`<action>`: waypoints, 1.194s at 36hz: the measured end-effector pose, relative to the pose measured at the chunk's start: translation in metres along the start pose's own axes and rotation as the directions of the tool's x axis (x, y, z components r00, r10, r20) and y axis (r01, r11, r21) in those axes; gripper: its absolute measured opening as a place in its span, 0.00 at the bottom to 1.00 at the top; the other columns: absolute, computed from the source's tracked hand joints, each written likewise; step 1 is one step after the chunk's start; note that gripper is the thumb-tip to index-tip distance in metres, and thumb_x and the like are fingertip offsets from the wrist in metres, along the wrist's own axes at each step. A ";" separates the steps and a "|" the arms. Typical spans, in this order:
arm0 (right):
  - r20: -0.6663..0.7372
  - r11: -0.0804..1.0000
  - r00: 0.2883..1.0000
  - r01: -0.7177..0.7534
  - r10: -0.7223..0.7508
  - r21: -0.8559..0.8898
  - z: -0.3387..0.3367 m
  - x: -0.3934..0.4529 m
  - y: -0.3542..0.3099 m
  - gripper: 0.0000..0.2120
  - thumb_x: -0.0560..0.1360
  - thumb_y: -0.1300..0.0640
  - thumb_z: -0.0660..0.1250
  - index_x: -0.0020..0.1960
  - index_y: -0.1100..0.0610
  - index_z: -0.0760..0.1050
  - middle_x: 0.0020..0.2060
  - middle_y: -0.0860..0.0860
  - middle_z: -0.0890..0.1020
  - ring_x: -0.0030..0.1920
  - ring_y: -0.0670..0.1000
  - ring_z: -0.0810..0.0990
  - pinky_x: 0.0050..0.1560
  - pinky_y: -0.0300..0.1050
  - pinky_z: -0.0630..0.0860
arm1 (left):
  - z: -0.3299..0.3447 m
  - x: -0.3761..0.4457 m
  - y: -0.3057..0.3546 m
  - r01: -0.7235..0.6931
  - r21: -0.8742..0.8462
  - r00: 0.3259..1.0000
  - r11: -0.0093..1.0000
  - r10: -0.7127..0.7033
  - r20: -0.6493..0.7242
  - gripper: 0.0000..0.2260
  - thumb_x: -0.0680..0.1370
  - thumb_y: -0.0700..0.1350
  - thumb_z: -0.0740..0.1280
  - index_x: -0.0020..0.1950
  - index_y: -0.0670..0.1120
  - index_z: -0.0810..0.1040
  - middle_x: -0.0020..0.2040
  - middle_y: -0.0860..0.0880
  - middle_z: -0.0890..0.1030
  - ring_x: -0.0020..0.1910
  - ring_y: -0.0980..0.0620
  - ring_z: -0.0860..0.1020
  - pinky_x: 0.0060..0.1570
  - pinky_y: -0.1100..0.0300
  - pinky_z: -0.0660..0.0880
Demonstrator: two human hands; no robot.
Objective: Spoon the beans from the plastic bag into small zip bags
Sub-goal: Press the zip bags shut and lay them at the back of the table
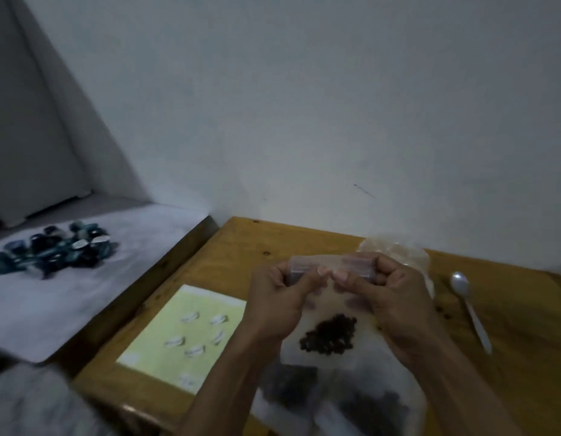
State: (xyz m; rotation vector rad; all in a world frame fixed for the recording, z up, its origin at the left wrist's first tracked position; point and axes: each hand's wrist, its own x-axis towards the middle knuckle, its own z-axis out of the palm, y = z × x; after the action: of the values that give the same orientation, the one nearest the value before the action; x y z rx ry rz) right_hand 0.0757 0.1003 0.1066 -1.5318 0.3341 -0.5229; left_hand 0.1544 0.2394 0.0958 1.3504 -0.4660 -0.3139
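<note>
Both hands hold a small clear zip bag upright above the wooden table. My left hand pinches its top edge at the left, my right hand at the right, thumbs nearly touching along the zip strip. A dark clump of beans sits low inside the bag. Under my wrists lies a larger plastic bag with more dark beans showing through it. A white plastic spoon lies on the table to the right, bowl toward the wall.
A pale yellow sheet with several small white pieces lies at the left of the table. A crumpled clear bag sits behind my hands. Left of the table, a pile of dark blue wrapped items rests on a white surface. A wall stands close behind.
</note>
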 end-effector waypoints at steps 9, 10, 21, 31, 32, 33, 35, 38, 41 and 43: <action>0.294 0.985 0.952 -0.127 0.088 0.116 0.104 0.016 0.006 0.18 0.66 0.60 0.73 0.56 0.54 0.83 0.45 0.57 0.87 0.46 0.56 0.87 0.43 0.48 0.84 | -0.107 -0.030 0.013 0.050 -0.091 0.976 0.995 -0.068 -0.207 0.12 0.75 0.47 0.70 0.42 0.39 0.85 0.41 0.41 0.84 0.42 0.44 0.83 0.39 0.52 0.81; 0.306 0.981 0.946 -0.147 0.102 0.125 0.115 0.017 0.008 0.17 0.65 0.60 0.73 0.55 0.54 0.83 0.45 0.58 0.87 0.45 0.57 0.87 0.42 0.47 0.84 | -0.118 -0.033 0.014 0.060 -0.099 0.971 0.993 -0.081 -0.223 0.13 0.76 0.48 0.70 0.45 0.37 0.85 0.44 0.39 0.85 0.44 0.43 0.84 0.41 0.50 0.82; 0.296 0.969 0.932 -0.239 0.211 0.062 0.185 0.035 0.038 0.10 0.69 0.59 0.76 0.50 0.59 0.83 0.42 0.56 0.87 0.42 0.53 0.86 0.40 0.49 0.81 | -0.177 -0.043 0.010 0.110 -0.195 0.845 0.975 -0.195 -0.498 0.10 0.78 0.46 0.70 0.46 0.40 0.85 0.43 0.44 0.86 0.46 0.46 0.86 0.38 0.48 0.82; 0.283 0.567 0.952 0.168 0.121 -0.807 0.161 0.051 0.075 0.15 0.74 0.48 0.72 0.35 0.58 0.80 0.29 0.48 0.81 0.32 0.46 0.79 0.30 0.38 0.69 | -0.210 -0.027 -0.001 0.022 -0.226 0.698 0.974 -0.176 -0.694 0.10 0.80 0.47 0.69 0.45 0.41 0.82 0.42 0.44 0.84 0.42 0.49 0.85 0.30 0.58 0.79; 0.285 0.551 0.947 0.161 0.146 -0.819 0.163 0.050 0.078 0.17 0.74 0.47 0.72 0.35 0.60 0.79 0.28 0.50 0.81 0.30 0.49 0.78 0.29 0.40 0.69 | -0.211 -0.026 -0.002 0.016 -0.223 0.697 0.975 -0.170 -0.696 0.10 0.80 0.47 0.69 0.45 0.42 0.82 0.42 0.45 0.84 0.43 0.48 0.85 0.30 0.58 0.78; 0.281 0.539 0.943 0.146 0.178 -0.829 0.165 0.049 0.081 0.20 0.73 0.46 0.72 0.34 0.61 0.77 0.26 0.51 0.79 0.28 0.50 0.76 0.29 0.40 0.69 | -0.212 -0.025 -0.002 0.013 -0.224 0.699 0.974 -0.169 -0.695 0.10 0.80 0.48 0.68 0.45 0.42 0.82 0.42 0.45 0.84 0.43 0.48 0.85 0.31 0.58 0.79; 0.270 0.514 0.933 0.116 0.238 -0.850 0.171 0.046 0.086 0.23 0.73 0.43 0.72 0.28 0.58 0.74 0.23 0.49 0.73 0.25 0.49 0.72 0.29 0.40 0.69 | -0.213 -0.023 -0.002 0.018 -0.223 0.704 0.975 -0.171 -0.690 0.10 0.80 0.48 0.68 0.45 0.42 0.83 0.40 0.46 0.86 0.44 0.47 0.86 0.34 0.56 0.79; 0.264 0.492 0.929 0.109 0.258 -0.864 0.180 0.043 0.088 0.23 0.71 0.41 0.72 0.26 0.56 0.74 0.21 0.49 0.73 0.24 0.51 0.76 0.30 0.46 0.74 | -0.214 -0.021 0.000 0.017 -0.222 0.703 0.975 -0.170 -0.690 0.11 0.81 0.47 0.67 0.47 0.40 0.83 0.40 0.46 0.86 0.43 0.48 0.86 0.33 0.57 0.79; 0.248 0.474 0.931 0.097 0.267 -0.875 0.185 0.044 0.091 0.20 0.70 0.41 0.72 0.29 0.55 0.79 0.23 0.47 0.79 0.30 0.53 0.83 0.37 0.51 0.82 | -0.214 -0.021 0.000 0.027 -0.225 0.699 0.974 -0.180 -0.692 0.12 0.81 0.47 0.67 0.49 0.39 0.83 0.41 0.45 0.86 0.42 0.49 0.86 0.32 0.59 0.79; 0.241 0.477 0.939 0.100 0.244 -0.873 0.187 0.044 0.094 0.19 0.70 0.42 0.72 0.28 0.55 0.78 0.25 0.47 0.81 0.30 0.52 0.82 0.38 0.52 0.83 | -0.214 -0.020 0.000 0.038 -0.231 0.699 0.972 -0.191 -0.690 0.12 0.81 0.47 0.67 0.49 0.39 0.83 0.42 0.44 0.86 0.42 0.48 0.86 0.32 0.58 0.80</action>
State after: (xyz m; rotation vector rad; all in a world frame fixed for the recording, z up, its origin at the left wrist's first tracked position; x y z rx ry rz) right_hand 0.2208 0.2332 0.0234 -2.5819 0.4303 0.0646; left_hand 0.2422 0.4322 0.0609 1.1913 0.3050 0.0796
